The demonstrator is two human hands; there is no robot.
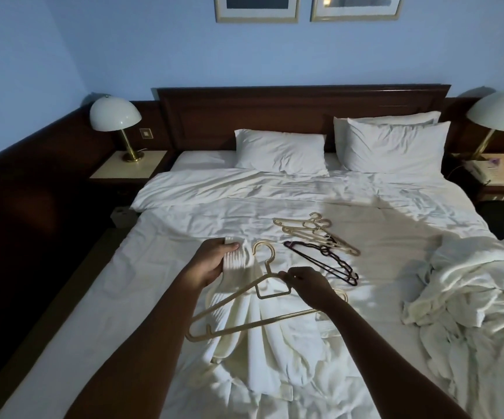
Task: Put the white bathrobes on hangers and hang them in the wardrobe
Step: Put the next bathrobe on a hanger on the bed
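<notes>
Over the bed (142,297), the left hand (211,261) gripped a bunched white bathrobe (253,325) while the right hand (305,282) pinched a beige hanger (244,303), arms outstretched.

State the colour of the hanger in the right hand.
Beige hanger, clearest in the head view.

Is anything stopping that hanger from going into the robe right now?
Nothing visible does. The left hand grips the robe by its bunched top, and the right hand holds the cream hanger directly over it.
</notes>
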